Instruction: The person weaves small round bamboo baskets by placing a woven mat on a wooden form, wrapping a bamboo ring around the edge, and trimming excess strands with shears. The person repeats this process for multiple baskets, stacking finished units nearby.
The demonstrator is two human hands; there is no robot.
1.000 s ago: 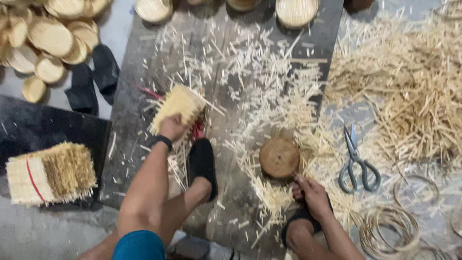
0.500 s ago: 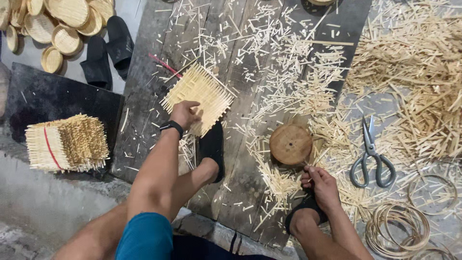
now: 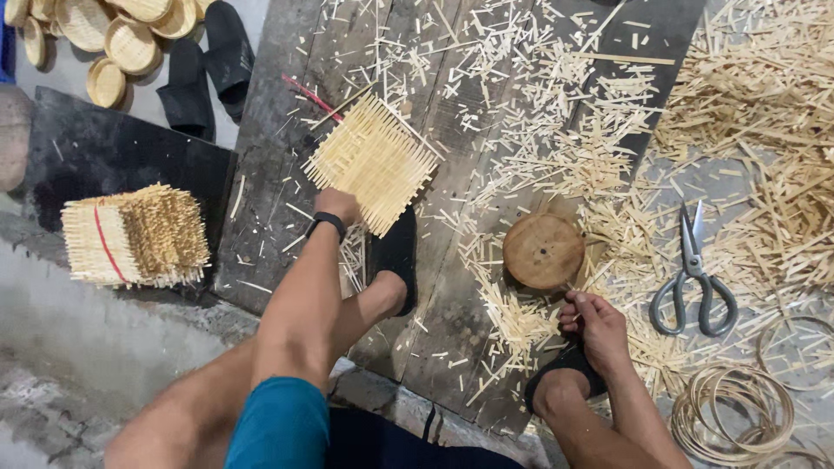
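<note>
A seated worker's left hand (image 3: 337,205) grips the near edge of a square woven bamboo mat (image 3: 373,162), fingers closed on it and the mat held tilted over dark wooden planks (image 3: 269,217). The mat sits well to the left of a round wooden block (image 3: 544,251) that rests on the planks amid a scatter of cut bamboo slivers (image 3: 556,130). A black wristband (image 3: 327,222) circles the left wrist.

Just below the block, the right hand (image 3: 598,328) hangs with its fingers curled loosely inward beside a small heap of slivers; whether it has hold of any cannot be told. Steel scissors (image 3: 695,282) lie to the right of the block, blades shut. Further below and right of the block are coiled bamboo hoops (image 3: 734,417). A deep pile of loose bamboo strips (image 3: 764,95) fills the ground above and right of the block.

Far to the left of the block, a stack of finished mats (image 3: 135,236) tied with a red band lies on a dark sheet. Above that stack, small round woven trays (image 3: 109,39) are heaped beside a pair of black sandals (image 3: 204,69).
</note>
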